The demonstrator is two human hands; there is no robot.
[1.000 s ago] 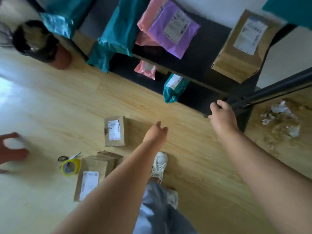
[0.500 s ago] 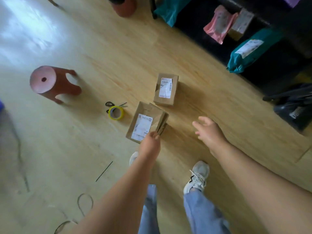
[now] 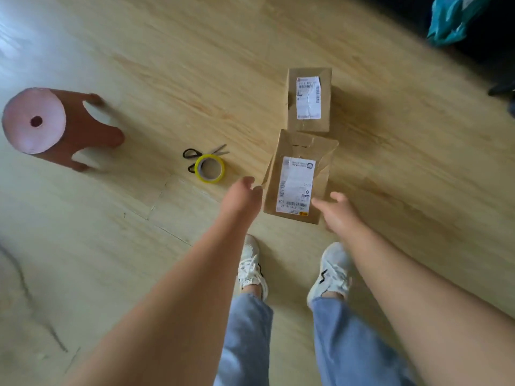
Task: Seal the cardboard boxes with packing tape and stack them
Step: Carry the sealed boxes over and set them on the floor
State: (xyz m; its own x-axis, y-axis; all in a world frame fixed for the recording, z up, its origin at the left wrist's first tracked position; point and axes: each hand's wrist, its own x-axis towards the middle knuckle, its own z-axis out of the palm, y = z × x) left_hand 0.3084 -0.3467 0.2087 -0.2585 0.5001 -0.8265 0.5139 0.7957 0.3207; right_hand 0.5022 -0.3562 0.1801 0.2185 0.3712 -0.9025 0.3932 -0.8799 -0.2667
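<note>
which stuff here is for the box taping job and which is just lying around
For the job: near cardboard box, far cardboard box, yellow tape roll, scissors.
Just lying about: pink stool, teal mailer bag.

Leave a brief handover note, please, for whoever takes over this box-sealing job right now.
Left hand: open, holding nothing, beside the left edge of the near box; contact unclear.
Right hand: open, empty, at that box's near right corner.
Things: the near box and the far box lie on the floor, one behind the other, unstacked. Tape roll and scissors lie to their left, untouched.
Done: no fresh tape visible on either box.
Left: seal both, then stack.
</note>
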